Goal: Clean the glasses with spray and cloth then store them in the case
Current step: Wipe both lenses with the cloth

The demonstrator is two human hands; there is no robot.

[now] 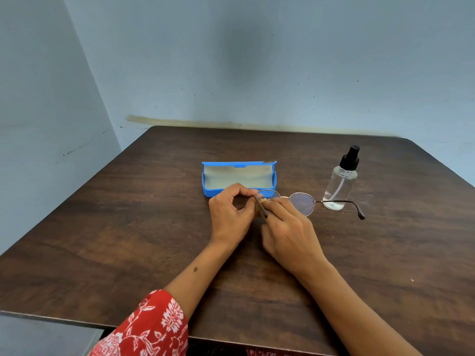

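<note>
Thin metal-rimmed round glasses are held just above the brown table, in front of the open blue case. My left hand pinches the frame's left end, where one temple arm folds down. My right hand presses a small yellowish cloth on the left lens; most of the cloth is hidden between my fingers. The right lens and the right temple arm stick out to the right. A clear spray bottle with a black pump top stands upright behind that arm.
The case has a pale lining and its lid leans back. A blue-grey wall runs close behind the table's far edge, and another closes the left side. The table's near edge lies just below my forearms.
</note>
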